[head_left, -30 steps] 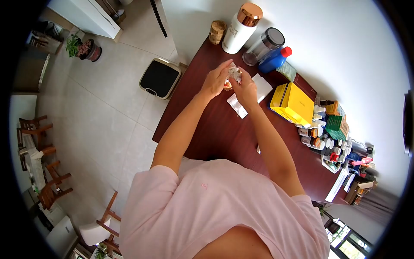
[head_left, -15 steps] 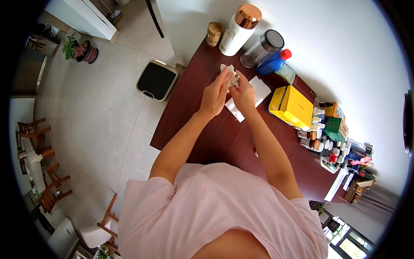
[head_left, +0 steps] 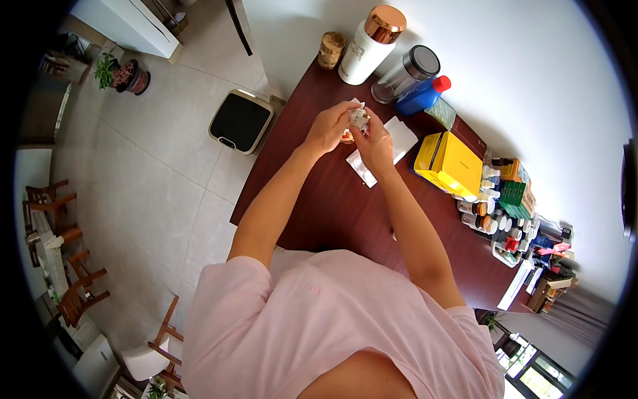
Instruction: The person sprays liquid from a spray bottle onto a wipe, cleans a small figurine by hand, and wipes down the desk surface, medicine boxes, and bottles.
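Observation:
Both hands meet over the far part of the dark red table (head_left: 319,206). Between them is a crumpled whitish bundle (head_left: 359,119), which looks like tissue or wrapping. My left hand (head_left: 327,128) is curled round its left side, and my right hand (head_left: 376,143) grips it from the right with bent fingers. A small orange and red patterned item (head_left: 347,136) shows under the bundle, partly hidden by the hands. Beside my right hand lie a flat silvery packet (head_left: 361,167) and a white sheet (head_left: 401,138).
A white flask (head_left: 367,53), a glass jar (head_left: 405,73), a blue bottle (head_left: 420,98) and a cork-like pot (head_left: 331,50) stand along the wall. To the right are a yellow box (head_left: 450,165) and several small bottles (head_left: 478,214). A black-topped bin (head_left: 241,122) stands on the floor.
My left hand has tilted away from its flatter pose and curled round the bundle. More of the bundle and the orange and red item now shows between the hands.

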`<state>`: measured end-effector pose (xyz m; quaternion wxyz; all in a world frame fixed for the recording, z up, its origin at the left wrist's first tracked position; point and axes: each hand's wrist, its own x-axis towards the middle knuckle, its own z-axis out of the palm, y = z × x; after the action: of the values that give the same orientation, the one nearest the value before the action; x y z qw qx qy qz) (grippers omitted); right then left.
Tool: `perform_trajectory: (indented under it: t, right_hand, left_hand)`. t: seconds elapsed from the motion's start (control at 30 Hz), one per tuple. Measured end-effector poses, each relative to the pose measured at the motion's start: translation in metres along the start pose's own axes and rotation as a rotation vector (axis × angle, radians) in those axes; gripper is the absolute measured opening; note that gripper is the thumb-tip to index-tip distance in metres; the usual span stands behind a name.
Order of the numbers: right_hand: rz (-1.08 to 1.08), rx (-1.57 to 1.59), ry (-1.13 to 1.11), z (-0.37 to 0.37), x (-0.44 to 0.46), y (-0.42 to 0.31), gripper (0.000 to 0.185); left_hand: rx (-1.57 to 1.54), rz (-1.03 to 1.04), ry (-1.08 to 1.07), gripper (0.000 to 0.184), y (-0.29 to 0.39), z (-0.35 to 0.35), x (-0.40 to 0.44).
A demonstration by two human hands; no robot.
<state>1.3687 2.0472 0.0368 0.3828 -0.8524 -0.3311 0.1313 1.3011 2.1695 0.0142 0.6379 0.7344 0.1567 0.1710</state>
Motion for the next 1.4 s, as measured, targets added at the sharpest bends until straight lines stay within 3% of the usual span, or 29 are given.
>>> perform_trajectory:
  t: [0.07, 0.13, 0.27, 0.47, 0.53, 0.87, 0.93, 1.17, 1.23, 1.4]
  right_hand:
    - [-0.004, 0.012, -0.001, 0.002, -0.001, 0.003, 0.051]
    - [-0.019, 0.027, 0.002, 0.002, 0.001, 0.001, 0.052]
    - [-0.006, 0.018, 0.002, 0.002, 0.000, 0.001, 0.051]
    - [-0.016, 0.007, 0.003, 0.001, 0.000, 0.002, 0.051]
    - [-0.015, -0.006, -0.006, 0.000, -0.001, 0.001, 0.051]
    - [-0.033, -0.036, -0.008, 0.000, 0.001, 0.003, 0.051]
    - [-0.020, -0.020, -0.005, 0.001, 0.001, 0.003, 0.051]
    - [-0.034, -0.040, 0.001, 0.002, 0.001, 0.005, 0.051]
    - [-0.022, -0.031, -0.020, 0.000, 0.002, 0.005, 0.050]
    - [0.000, -0.031, -0.021, -0.001, 0.001, 0.003, 0.050]
  left_hand:
    - [-0.050, -0.068, -0.016, 0.028, 0.000, 0.000, -0.008]
    - [-0.071, 0.000, 0.097, 0.024, -0.009, 0.000, -0.011]
    - [-0.032, -0.054, 0.196, 0.025, -0.028, 0.001, -0.032]
    - [0.027, 0.025, 0.326, 0.039, -0.017, 0.034, -0.054]
    - [-0.085, 0.046, 0.381, 0.045, -0.017, 0.042, -0.054]
    - [0.077, -0.020, 0.213, 0.047, -0.008, 0.021, -0.033]
    - [0.147, -0.117, 0.297, 0.044, 0.000, 0.024, -0.043]
    - [0.172, -0.076, 0.347, 0.043, -0.007, 0.030, -0.060]
    - [0.190, 0.076, 0.402, 0.042, -0.015, 0.028, -0.060]
    - [0.096, -0.035, 0.427, 0.043, -0.019, 0.023, -0.052]
